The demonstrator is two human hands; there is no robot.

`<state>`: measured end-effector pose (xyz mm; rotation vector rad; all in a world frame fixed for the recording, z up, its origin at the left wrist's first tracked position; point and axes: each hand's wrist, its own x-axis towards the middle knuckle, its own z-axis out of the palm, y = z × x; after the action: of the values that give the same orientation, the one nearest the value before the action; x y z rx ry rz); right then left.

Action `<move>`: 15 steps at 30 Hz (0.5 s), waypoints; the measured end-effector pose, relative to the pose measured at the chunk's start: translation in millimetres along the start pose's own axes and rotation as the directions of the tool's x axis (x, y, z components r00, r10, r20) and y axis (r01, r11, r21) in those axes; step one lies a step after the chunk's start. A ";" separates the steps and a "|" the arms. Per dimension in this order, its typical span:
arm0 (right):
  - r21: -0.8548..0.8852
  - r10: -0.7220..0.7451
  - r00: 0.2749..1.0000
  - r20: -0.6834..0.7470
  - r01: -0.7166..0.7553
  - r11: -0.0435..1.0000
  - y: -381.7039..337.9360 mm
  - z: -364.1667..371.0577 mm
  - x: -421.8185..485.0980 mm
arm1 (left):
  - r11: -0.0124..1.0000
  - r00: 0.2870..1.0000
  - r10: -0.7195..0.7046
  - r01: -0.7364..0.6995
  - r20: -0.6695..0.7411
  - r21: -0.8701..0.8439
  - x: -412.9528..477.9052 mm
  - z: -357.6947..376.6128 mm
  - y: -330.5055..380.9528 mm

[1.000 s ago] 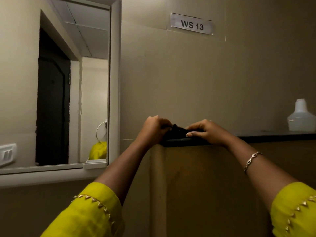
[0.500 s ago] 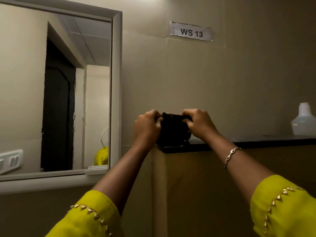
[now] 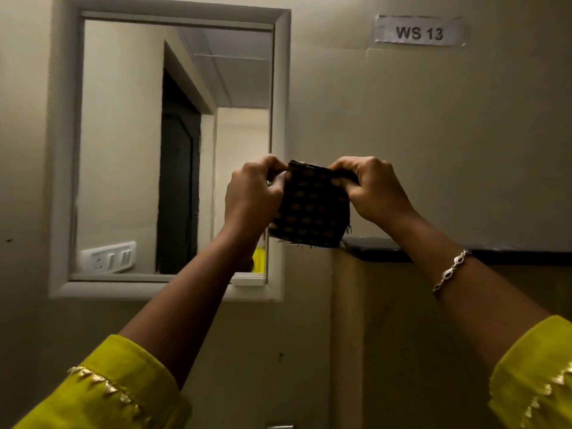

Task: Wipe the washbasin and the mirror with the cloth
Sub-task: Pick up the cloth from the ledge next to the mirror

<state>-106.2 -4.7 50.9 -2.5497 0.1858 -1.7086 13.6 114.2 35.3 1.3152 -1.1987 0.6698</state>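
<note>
A small dark cloth [image 3: 311, 209] with pale dots hangs folded between both hands, in front of the wall and just right of the mirror. My left hand [image 3: 252, 193] pinches its upper left corner and my right hand [image 3: 373, 188] pinches its upper right corner. The mirror [image 3: 130, 144] in a white frame hangs on the wall at the left, reflecting a dark door and a switch plate. The washbasin is out of view, except for a bit of metal at the bottom edge.
A dark ledge [image 3: 495, 253] tops a beige boxed column [image 3: 448, 335] on the right, just below the cloth. A paper label reading WS 13 [image 3: 418, 32] is stuck high on the wall. Yellow sleeves cover both forearms at the bottom corners.
Both hands lifted the cloth off the dark ledge and raised it, letting it hang open between them. The view turned left, so the mirror shows fully and the bottle on the ledge left the frame.
</note>
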 end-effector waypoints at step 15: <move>0.375 -0.019 0.669 0.743 -0.392 0.840 -60.3 95.3 -80.6 | 0.957 0.911 -0.242 0.166 0.335 0.240 -94.6 -110.0 -73.1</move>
<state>-44.6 64.9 -51.9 -2.4284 -0.0460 -0.4521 81.0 226.9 -60.3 1.7707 -1.2814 0.4164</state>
